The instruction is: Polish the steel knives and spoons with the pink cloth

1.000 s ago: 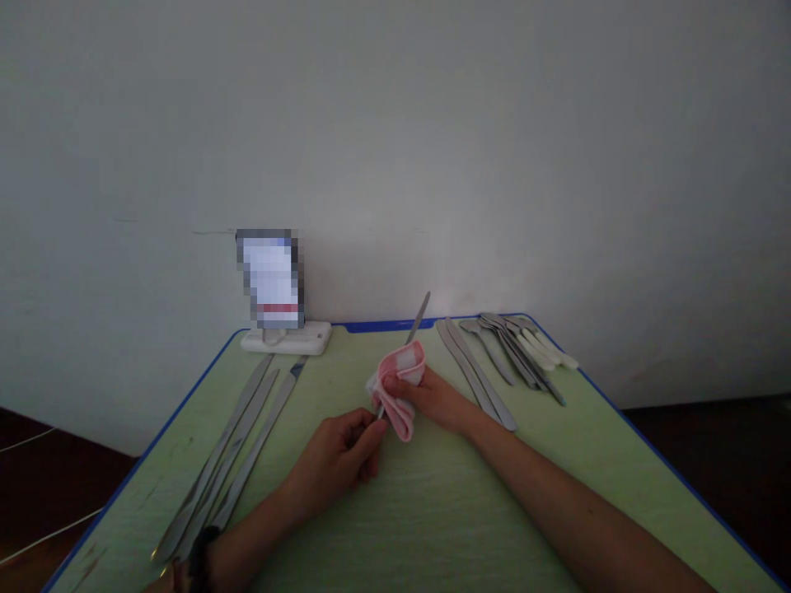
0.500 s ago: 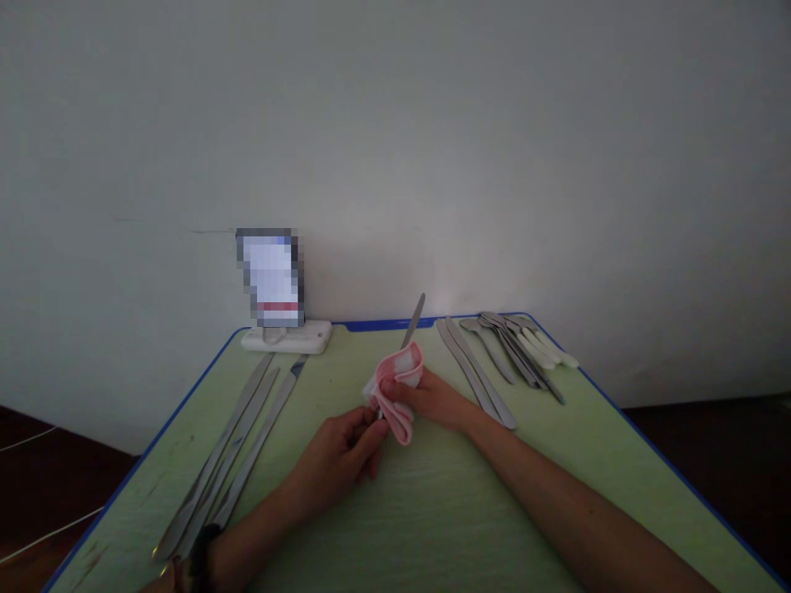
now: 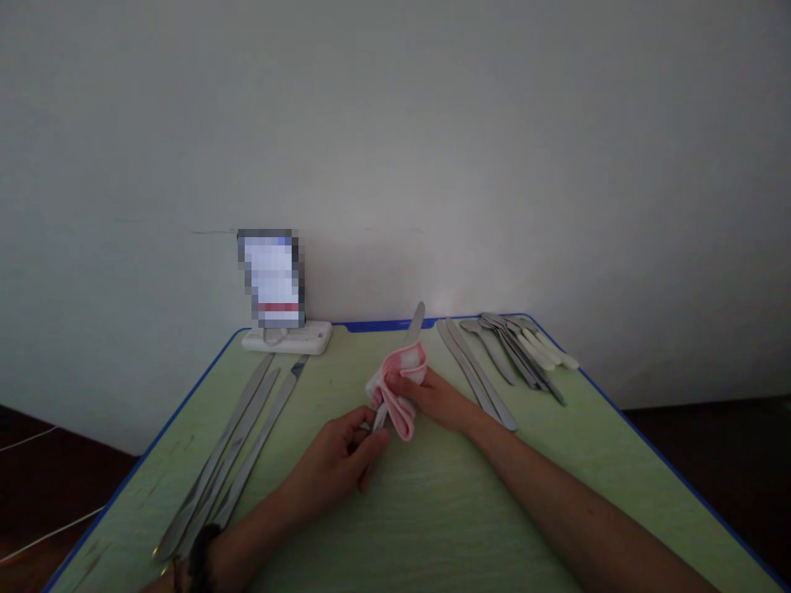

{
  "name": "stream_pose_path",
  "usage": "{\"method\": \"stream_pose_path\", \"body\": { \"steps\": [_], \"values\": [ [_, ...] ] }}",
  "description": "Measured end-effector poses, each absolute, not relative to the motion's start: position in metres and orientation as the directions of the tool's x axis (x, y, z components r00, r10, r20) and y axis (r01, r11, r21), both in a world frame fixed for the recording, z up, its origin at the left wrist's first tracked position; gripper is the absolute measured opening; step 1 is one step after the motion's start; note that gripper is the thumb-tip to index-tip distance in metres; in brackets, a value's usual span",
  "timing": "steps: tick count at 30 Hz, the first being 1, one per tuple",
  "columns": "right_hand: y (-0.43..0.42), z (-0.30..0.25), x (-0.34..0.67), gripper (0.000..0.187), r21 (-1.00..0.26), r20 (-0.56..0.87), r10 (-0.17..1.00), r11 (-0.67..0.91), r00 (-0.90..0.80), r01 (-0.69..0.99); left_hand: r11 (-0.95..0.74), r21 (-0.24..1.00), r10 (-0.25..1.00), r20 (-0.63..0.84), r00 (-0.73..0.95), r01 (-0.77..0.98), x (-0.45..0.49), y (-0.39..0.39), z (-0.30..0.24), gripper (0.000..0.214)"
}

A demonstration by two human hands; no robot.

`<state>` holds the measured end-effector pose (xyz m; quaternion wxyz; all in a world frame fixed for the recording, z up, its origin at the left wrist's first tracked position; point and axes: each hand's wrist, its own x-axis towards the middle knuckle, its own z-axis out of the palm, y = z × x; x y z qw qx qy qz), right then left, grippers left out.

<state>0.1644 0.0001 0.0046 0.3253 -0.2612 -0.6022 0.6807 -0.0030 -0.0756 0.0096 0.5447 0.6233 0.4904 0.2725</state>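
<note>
Above the middle of the table, a table knife (image 3: 416, 323) points away from me, its blade tip up. My left hand (image 3: 346, 453) pinches the knife's handle between thumb and fingers. A folded pink and white cloth (image 3: 403, 416) wraps around the knife's middle, and my right hand (image 3: 426, 394) is closed on it with the thumb on top. The cloth hides the part of the knife inside it. On the left, several knives (image 3: 231, 461) lie side by side near my left forearm. Two more knives (image 3: 473, 371) rest beyond my right wrist.
At the back right lies a pile of spoons and other metal cutlery (image 3: 516, 350), with white-handled pieces (image 3: 544, 347) beside it. A phone (image 3: 273, 280) stands on a white base (image 3: 287, 338) at the back left. The green table (image 3: 395, 527) has a blue edge and meets a wall.
My left hand has slid slightly down and toward me, showing more of the knife's handle. The blade tip sits a little lower, and the cloth has shifted slightly right.
</note>
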Motion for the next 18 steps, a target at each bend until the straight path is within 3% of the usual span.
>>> {"method": "stream_pose_path", "body": {
  "steps": [6, 12, 18],
  "values": [
    [-0.002, 0.005, 0.164, 0.039, -0.991, 0.028, 0.778, -0.062, -0.628, -0.120, 0.072, 0.932, 0.926, -0.195, 0.322, 0.357, -0.003, -0.075, 0.006, 0.042],
    [0.005, -0.006, 0.158, 0.039, -0.911, -0.009, 0.900, -0.186, -0.435, -0.367, 0.062, 0.926, 0.913, -0.204, 0.353, 0.373, -0.006, -0.076, 0.006, 0.049],
    [0.004, -0.001, 0.160, 0.037, -0.880, 0.025, 0.879, -0.206, -0.477, -0.427, 0.154, 0.945, 0.874, -0.266, 0.406, 0.288, -0.009, -0.076, 0.004, 0.053]
  ]
}}
